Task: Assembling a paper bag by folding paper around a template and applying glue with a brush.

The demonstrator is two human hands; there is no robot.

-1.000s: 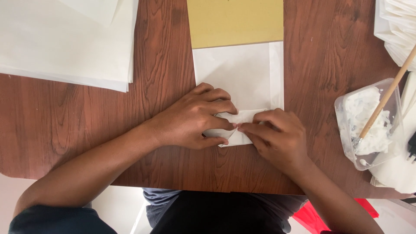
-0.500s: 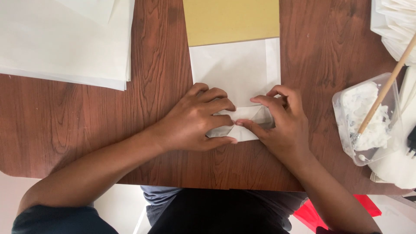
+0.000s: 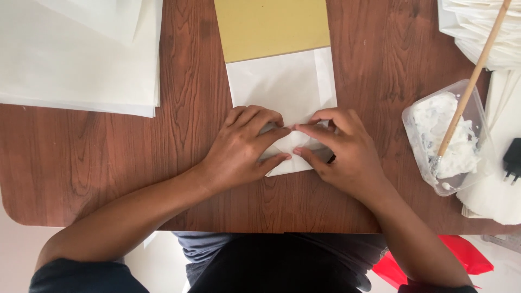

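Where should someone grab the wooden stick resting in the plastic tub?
Grip the wooden stick on its bare upper shaft, coming from the far right. It leans out over the rim of the plastic tub, while its lower end sits in white paste.
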